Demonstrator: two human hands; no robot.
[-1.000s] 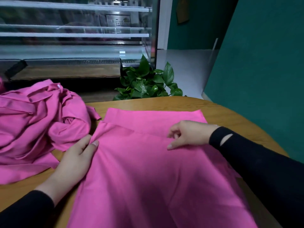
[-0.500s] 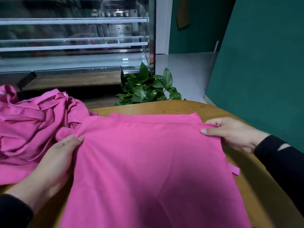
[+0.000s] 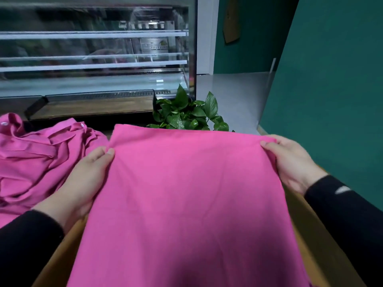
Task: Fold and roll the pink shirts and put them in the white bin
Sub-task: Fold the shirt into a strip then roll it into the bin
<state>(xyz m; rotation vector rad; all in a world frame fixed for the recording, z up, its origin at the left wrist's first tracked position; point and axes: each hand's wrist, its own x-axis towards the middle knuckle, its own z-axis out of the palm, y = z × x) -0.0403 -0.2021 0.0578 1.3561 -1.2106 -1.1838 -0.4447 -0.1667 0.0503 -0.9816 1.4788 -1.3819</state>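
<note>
Pink shirt (image 3: 186, 193), one, gripped by left hand (image 3: 83, 179) and right hand (image 3: 294, 164) fingers; one heap (image 3: 35, 158) beside.

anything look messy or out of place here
The pile of pink shirts at the table's left is crumpled and unfolded. The pink shirt held by the left hand and right hand looks smooth. No white bin is in view.

Reading "EXTREME FREEZING" on a sticker (image 3: 153, 46) inside the glass display case (image 3: 93, 59), top word pretty blurry.
</note>
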